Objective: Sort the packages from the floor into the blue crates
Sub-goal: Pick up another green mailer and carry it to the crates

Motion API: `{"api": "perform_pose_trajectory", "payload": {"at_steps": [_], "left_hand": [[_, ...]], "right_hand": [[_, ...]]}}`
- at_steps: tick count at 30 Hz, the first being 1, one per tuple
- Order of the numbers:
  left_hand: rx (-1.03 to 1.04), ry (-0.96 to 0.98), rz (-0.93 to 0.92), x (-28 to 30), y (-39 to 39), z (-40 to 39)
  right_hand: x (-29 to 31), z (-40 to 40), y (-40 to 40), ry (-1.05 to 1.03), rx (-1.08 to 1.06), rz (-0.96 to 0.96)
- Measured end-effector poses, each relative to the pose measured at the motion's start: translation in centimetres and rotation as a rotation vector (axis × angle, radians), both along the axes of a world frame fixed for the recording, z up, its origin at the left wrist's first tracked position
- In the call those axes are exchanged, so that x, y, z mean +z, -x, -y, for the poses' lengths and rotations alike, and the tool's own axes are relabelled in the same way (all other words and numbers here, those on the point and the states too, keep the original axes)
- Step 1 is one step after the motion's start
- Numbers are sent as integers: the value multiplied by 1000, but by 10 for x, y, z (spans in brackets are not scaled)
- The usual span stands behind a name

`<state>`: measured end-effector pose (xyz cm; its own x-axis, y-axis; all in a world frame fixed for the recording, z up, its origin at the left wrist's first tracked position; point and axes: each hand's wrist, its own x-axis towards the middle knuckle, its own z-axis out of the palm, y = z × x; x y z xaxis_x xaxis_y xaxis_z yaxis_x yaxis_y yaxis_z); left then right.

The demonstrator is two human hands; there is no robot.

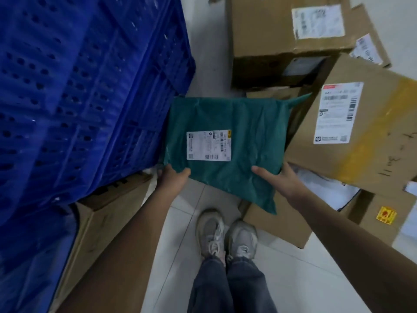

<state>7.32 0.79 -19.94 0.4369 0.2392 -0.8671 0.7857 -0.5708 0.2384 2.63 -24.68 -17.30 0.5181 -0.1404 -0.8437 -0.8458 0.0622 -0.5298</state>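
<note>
Green poly mailer (pixel 225 145) is being held up off the floor, label side up, between both hands, just beside the blue crate (pixel 85 91) wall. Left hand (pixel 172 177) is pinching the near-left corner, thumb on top, fingers underneath and out of sight. Right hand (pixel 278 179) is gripping the near-right edge the same way, thumb lying across the top face.

Handling read: looking light and soft. The film is wrinkling and the near corner is drooping below the right hand, so the contents are probably flexible, clothing-type, not rigid. The plastic skin is likely slick; a two-edge pinch like this one is fine, a flat palm under the middle would be safer if it sags. The white shipping label (pixel 208 144) is staying readable, which helps sorting.

Around it: cardboard boxes (pixel 361 123) are lying stacked and tilted on the right, another carton (pixel 99 213) is sitting under the crate on the left, and the tiled floor (pixel 176 233) and the person's sneakers (pixel 225 236) are showing below.

Crate rim is not in view, so I cannot tell how high the lift needs to go.
</note>
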Motion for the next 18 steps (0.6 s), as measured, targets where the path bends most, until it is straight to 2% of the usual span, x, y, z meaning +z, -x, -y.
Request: {"api": "perform_pose_trajectory", "payload": {"at_steps": [4, 8, 13, 18], "left_hand": [[-9, 16, -20, -15, 8, -6], [21, 26, -19, -15, 6, -9], [171, 47, 40, -6, -6, -13], [189, -18, 74, 10, -30, -18]], "right_hand": [[-10, -7, -7, -64, -72, 24], [-13, -11, -10, 9, -80, 18], [1, -19, -15, 0, -128, 6], [25, -11, -6, -36, -183, -60]]}}
